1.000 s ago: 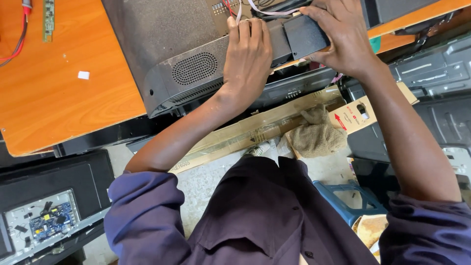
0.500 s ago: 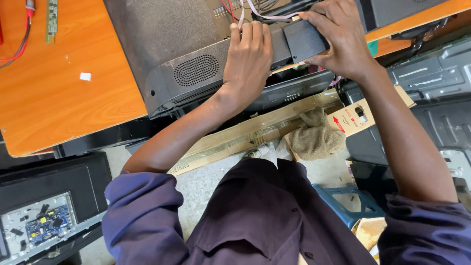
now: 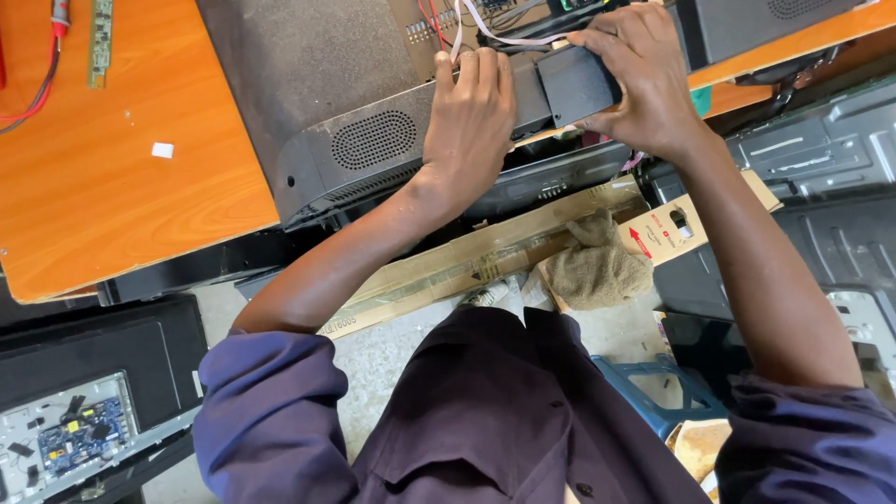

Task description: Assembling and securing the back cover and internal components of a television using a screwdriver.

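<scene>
The dark television back cover (image 3: 308,84) is lying face-down on the orange table (image 3: 121,196), its lower edge overhanging toward the person, seemingly for access. The left hand (image 3: 471,117) is pressing flat on that edge beside the oval speaker grille (image 3: 373,140), fingers extended, nothing enclosed in its grip. The right hand (image 3: 639,79) is closing its grip around a black rectangular block (image 3: 574,86) at the same edge. Red and white wires (image 3: 467,23) are emerging just above. A long cardboard box (image 3: 485,257) is lying below; its contents cannot be seen.
</scene>
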